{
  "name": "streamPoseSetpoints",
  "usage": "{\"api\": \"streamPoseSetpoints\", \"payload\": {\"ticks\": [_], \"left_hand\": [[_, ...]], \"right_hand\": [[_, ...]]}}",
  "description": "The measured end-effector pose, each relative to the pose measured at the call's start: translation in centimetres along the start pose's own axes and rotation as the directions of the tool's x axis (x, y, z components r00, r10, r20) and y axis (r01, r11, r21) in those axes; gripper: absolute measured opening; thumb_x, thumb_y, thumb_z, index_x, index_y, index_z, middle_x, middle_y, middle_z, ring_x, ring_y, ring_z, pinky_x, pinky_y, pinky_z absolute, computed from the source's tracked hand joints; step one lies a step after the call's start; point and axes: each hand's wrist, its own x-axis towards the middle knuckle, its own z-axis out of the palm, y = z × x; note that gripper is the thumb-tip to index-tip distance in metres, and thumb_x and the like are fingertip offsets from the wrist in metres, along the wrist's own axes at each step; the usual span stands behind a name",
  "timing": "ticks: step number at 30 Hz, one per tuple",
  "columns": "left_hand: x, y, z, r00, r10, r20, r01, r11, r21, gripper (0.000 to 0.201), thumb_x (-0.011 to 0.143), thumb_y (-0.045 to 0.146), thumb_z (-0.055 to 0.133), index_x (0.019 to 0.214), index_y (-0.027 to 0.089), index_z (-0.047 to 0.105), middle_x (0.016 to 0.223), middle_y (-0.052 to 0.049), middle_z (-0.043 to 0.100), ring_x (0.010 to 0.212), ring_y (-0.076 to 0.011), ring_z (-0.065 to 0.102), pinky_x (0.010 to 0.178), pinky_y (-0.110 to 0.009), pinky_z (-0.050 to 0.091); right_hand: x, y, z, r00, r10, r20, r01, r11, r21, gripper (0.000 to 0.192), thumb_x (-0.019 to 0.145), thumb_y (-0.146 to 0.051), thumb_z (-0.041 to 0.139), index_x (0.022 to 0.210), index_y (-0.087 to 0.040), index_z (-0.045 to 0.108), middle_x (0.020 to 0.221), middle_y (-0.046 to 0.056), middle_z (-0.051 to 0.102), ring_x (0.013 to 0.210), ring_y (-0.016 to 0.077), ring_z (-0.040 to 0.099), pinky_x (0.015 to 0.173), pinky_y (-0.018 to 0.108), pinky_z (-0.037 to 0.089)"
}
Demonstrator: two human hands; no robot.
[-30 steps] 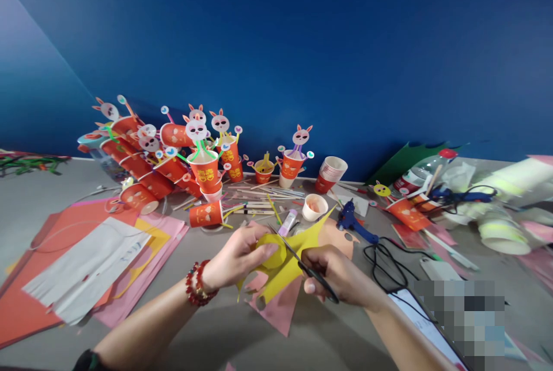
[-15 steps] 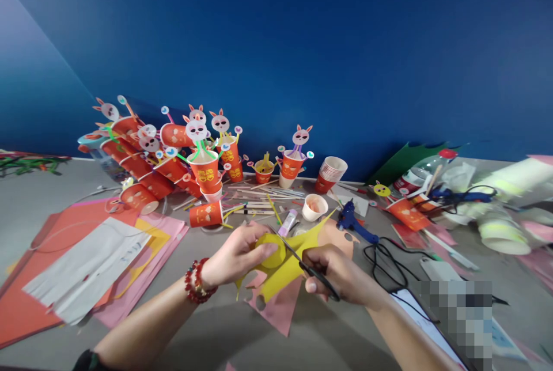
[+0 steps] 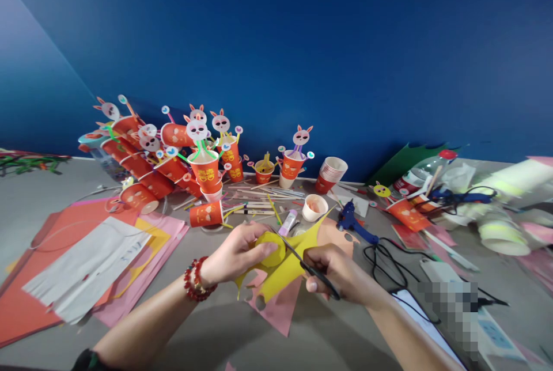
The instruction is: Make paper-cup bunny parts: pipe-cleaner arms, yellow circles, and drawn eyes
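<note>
Head view: left hand (image 3: pixel 235 256) pinches yellow paper (image 3: pixel 283 270) above the table (image 3: pixel 207 330); right hand (image 3: pixel 341 276) grips scissors (image 3: pixel 309 267), blades in the sheet. Paper looks thin, floppy, tears easily; best held close beside the cut.

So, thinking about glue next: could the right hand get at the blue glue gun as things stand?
Probably yes, but not freely. The blue glue gun lies just beyond the right hand with bare table between them, yet that hand is closed on the scissors cutting the yellow paper.
</note>
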Motion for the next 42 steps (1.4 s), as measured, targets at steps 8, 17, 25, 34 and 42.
{"api": "streamPoseSetpoints", "payload": {"ticks": [8, 17, 25, 34, 42], "left_hand": [[-0.1, -0.5, 0.3, 0.994, -0.076, -0.084, 0.057, 0.978, -0.201, 0.036, 0.093, 0.045, 0.058, 0.099, 0.011, 0.068, 0.088, -0.008, 0.067, 0.074, -0.0166, 0.06, 0.065, -0.025, 0.048], [-0.3, -1.1, 1.1, 0.983, -0.052, -0.174, 0.016, 0.98, -0.198, 0.033, 0.093, 0.043, 0.058, 0.093, 0.012, 0.066, 0.087, -0.006, 0.065, 0.076, -0.0155, 0.057, 0.068, -0.024, 0.046], [-0.6, -1.7, 1.7, 0.979, -0.022, -0.201, -0.001, 0.994, -0.111, 0.034, 0.095, 0.044, 0.055, 0.093, 0.012, 0.066, 0.088, -0.006, 0.064, 0.077, -0.0159, 0.056, 0.069, -0.024, 0.045], [-0.4, -1.5, 1.6, 0.983, -0.025, -0.184, 0.001, 0.992, -0.128, 0.035, 0.095, 0.045, 0.055, 0.092, 0.012, 0.065, 0.084, -0.005, 0.062, 0.073, -0.0152, 0.054, 0.065, -0.024, 0.044], [-0.4, -1.2, 1.4, 0.982, 0.003, -0.188, -0.017, 0.997, -0.073, 0.032, 0.095, 0.042, 0.055, 0.085, 0.012, 0.064, 0.082, -0.005, 0.062, 0.073, -0.0145, 0.054, 0.066, -0.023, 0.043]], "right_hand": [[0.0, 0.3, 0.2, 0.998, 0.003, -0.056, -0.003, 1.0, 0.006, 0.061, 0.059, -0.065, 0.082, 0.058, -0.02, 0.041, 0.048, -0.009, 0.043, 0.037, 0.006, 0.043, 0.035, 0.017, 0.028], [0.2, 0.5, 1.5, 0.993, -0.107, -0.048, 0.105, 0.994, -0.026, 0.062, 0.065, -0.074, 0.073, 0.065, -0.02, 0.042, 0.049, -0.005, 0.049, 0.044, 0.0103, 0.052, 0.04, 0.017, 0.027], [0.3, 0.5, 2.3, 0.988, -0.133, -0.082, 0.129, 0.99, -0.056, 0.065, 0.064, -0.08, 0.068, 0.066, -0.02, 0.042, 0.052, -0.005, 0.048, 0.045, 0.0099, 0.049, 0.04, 0.018, 0.031], [0.3, 0.8, 2.4, 0.981, -0.16, -0.112, 0.154, 0.986, -0.057, 0.065, 0.066, -0.08, 0.066, 0.063, -0.021, 0.039, 0.048, -0.006, 0.043, 0.04, 0.0094, 0.049, 0.038, 0.018, 0.026], [0.2, 0.4, 2.3, 0.981, -0.151, -0.122, 0.143, 0.987, -0.076, 0.066, 0.065, -0.081, 0.066, 0.06, -0.021, 0.038, 0.044, -0.007, 0.044, 0.037, 0.0074, 0.044, 0.037, 0.018, 0.024]]}}
